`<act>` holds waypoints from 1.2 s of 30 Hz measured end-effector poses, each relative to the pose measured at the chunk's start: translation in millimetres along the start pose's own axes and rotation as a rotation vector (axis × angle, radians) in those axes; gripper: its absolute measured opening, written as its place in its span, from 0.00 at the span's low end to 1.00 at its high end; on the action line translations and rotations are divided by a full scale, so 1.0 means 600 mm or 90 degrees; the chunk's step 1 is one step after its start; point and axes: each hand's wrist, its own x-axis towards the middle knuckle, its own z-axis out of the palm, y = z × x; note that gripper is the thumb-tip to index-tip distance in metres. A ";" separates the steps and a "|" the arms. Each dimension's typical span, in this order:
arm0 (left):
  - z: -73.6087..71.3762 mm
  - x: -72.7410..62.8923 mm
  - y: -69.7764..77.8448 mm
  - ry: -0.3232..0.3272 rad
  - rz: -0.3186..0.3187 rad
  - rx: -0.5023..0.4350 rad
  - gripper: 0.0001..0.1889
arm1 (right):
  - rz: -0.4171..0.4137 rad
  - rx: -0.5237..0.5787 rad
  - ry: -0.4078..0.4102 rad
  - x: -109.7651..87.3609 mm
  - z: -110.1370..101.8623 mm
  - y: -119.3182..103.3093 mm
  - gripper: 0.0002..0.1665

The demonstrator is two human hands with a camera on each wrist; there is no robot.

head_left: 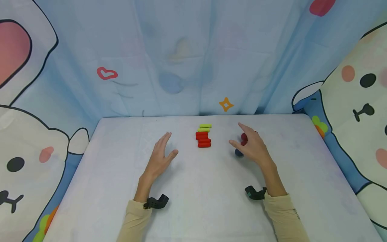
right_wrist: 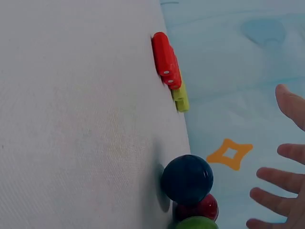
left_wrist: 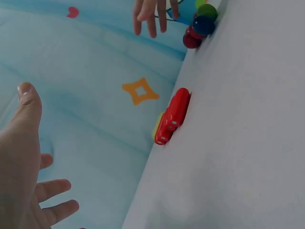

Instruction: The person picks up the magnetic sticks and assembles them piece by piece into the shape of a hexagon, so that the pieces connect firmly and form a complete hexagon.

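My left hand point(head_left: 158, 157) is held over the table on the left, fingers extended and holding nothing. My right hand point(head_left: 254, 145) hovers by a small group of balls, its fingers spread and apart from them in the right wrist view. The group has a dark blue ball point(right_wrist: 187, 180), a dark red ball point(right_wrist: 206, 208) and a green ball point(left_wrist: 208, 10); my right hand partly hides it in the head view. Between the hands lie several short red rods point(head_left: 204, 143), in a row with yellow-green rods point(head_left: 205, 126) behind them.
A white cloth covers the table point(head_left: 187, 195). Behind it hangs a light blue curtain point(head_left: 181, 67) with printed shapes, and cartoon animals are printed on the cloth at both sides. Each wrist wears a black camera mount point(head_left: 156, 202).
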 end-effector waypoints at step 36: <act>0.144 0.058 0.018 -0.061 0.090 0.024 0.22 | -0.111 0.061 -0.162 -0.017 -0.036 0.032 0.27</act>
